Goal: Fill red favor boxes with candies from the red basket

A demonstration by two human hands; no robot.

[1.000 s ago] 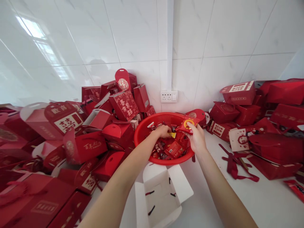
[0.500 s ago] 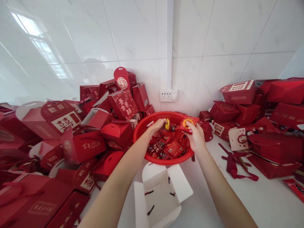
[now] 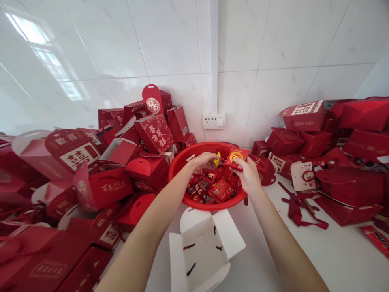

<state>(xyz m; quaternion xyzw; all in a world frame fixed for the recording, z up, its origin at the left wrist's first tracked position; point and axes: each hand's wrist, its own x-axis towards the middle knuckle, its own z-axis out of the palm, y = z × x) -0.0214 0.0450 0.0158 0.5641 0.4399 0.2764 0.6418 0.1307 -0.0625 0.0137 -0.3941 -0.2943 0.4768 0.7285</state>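
Observation:
A red plastic basket (image 3: 179, 166) full of red-wrapped sweets (image 3: 212, 186) stands on the white counter near the wall. Above it, my left hand (image 3: 204, 159) is closed on a small yellow-wrapped sweet (image 3: 217, 159). My right hand (image 3: 247, 174) is closed on a few red packets, the top one a red packet with a yellow ring (image 3: 236, 155). The two hands almost touch over the basket. An open, unfolded white-lined box (image 3: 203, 247) lies on the counter just in front of the basket, below my forearms.
A big heap of red gift boxes (image 3: 91, 174) fills the left side up to the wall. More red boxes (image 3: 334, 138) are stacked at the right, with red ribbons (image 3: 296, 209) on the counter. A wall socket (image 3: 213, 121) sits behind the basket.
My left hand lifted out of the sweets with a yellow one pinched and moved toward my right hand, which shifted slightly left with its packets.

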